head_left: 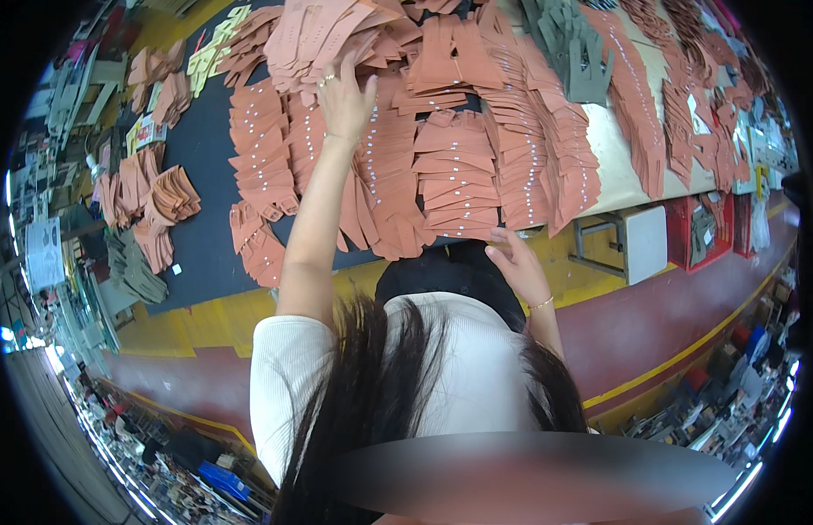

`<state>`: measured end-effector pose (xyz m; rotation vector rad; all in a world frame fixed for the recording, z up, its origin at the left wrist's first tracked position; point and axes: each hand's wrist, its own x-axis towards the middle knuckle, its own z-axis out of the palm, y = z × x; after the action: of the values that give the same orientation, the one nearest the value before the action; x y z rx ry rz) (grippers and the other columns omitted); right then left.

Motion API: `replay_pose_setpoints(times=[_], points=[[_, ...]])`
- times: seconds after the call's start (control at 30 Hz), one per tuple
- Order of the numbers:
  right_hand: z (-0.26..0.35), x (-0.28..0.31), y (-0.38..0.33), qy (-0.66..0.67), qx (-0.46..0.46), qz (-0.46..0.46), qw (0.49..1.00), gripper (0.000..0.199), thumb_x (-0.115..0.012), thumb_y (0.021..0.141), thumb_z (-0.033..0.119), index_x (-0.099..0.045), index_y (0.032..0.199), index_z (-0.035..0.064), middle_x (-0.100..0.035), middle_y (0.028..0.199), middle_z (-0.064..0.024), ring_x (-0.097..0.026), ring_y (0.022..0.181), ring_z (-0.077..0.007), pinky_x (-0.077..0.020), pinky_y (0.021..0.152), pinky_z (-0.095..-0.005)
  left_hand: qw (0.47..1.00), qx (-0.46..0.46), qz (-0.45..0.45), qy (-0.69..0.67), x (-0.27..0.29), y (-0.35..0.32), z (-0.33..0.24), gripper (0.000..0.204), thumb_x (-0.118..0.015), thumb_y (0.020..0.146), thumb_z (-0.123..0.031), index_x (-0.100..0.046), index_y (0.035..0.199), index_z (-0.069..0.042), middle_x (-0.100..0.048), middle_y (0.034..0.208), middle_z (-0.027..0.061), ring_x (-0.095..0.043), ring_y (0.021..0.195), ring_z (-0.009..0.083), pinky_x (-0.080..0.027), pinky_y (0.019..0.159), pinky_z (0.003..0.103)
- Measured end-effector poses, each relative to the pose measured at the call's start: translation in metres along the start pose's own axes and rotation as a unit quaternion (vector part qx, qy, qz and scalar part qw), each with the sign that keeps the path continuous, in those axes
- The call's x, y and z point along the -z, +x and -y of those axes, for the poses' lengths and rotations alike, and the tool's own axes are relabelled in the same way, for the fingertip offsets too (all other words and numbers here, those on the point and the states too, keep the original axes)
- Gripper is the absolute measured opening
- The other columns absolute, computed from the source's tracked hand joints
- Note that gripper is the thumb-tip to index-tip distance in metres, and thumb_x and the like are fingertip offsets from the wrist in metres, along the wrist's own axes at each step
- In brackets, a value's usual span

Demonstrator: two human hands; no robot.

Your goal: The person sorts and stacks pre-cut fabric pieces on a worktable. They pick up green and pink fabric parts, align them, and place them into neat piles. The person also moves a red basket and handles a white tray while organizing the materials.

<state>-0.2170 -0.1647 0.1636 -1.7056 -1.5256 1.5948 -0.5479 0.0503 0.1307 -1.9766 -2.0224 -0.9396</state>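
Note:
Rows of overlapping terracotta-brown cut leather pieces point(441, 166) with small white dots cover a dark work table point(196, 236). My left hand point(343, 98) reaches far across them, fingers spread, resting on a loose heap of brown pieces point(336, 39) at the back. It wears a ring and a thin bracelet. My right hand point(516, 262) stays low at the table's near edge, fingers touching the lowest brown pieces of a stack point(463, 223). I cannot tell if it grips one.
Grey-green cut pieces point(577, 48) lie at the back right, more point(131, 267) at the left. Yellowish pieces point(216, 44) sit at the back left. A white stool point(629, 245) and a red crate point(712, 227) stand under the pale table. Yellow and red floor below.

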Motion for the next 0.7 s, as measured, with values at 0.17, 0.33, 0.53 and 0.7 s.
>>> replay_pose_setpoints(times=[0.17,0.33,0.53,0.7], points=[[0.008,0.0,0.014,-0.064,0.052,0.028,0.996,0.044,-0.064,0.087,0.022,-0.051,0.123,0.0006,-0.06,0.116,-0.0197,-0.064,0.098,-0.0273,-0.0495,0.08,-0.0339,0.999,-0.021,-0.028,0.04,0.004,0.029,0.001,0.068,-0.068,0.075,-0.029,-0.042,0.134,-0.009,-0.039,0.133,0.03,-0.035,0.126,0.047,-0.026,0.106,0.053],[0.002,0.006,0.016,-0.097,0.057,0.056,0.992,0.044,-0.064,0.088,0.022,-0.051,0.124,0.0002,-0.059,0.118,-0.0196,-0.064,0.101,-0.0284,-0.0492,0.081,-0.034,0.999,0.017,-0.039,0.024,-0.012,0.008,-0.03,0.067,-0.069,0.075,-0.028,-0.042,0.134,-0.013,-0.036,0.136,0.0282,-0.029,0.129,0.0489,-0.029,0.104,0.056],[-0.007,0.014,0.025,-0.154,0.066,0.148,0.975,0.045,-0.063,0.088,0.021,-0.05,0.125,0.0002,-0.06,0.117,-0.0193,-0.063,0.102,-0.028,-0.0495,0.083,-0.0348,0.996,0.058,-0.013,-0.062,0.009,-0.077,-0.049,0.062,-0.067,0.075,-0.017,-0.043,0.133,-0.012,-0.031,0.14,0.0245,-0.023,0.133,0.0453,-0.023,0.109,0.053],[0.002,0.016,0.051,-0.224,0.091,0.257,0.936,0.047,-0.063,0.087,0.024,-0.05,0.125,0.0005,-0.055,0.122,-0.0219,-0.062,0.103,-0.0302,-0.0483,0.088,-0.0356,0.985,0.163,0.03,-0.04,0.059,-0.154,-0.027,0.058,-0.065,0.077,-0.013,-0.045,0.131,-0.009,-0.033,0.139,0.0247,-0.027,0.132,0.0442,-0.025,0.109,0.05]])
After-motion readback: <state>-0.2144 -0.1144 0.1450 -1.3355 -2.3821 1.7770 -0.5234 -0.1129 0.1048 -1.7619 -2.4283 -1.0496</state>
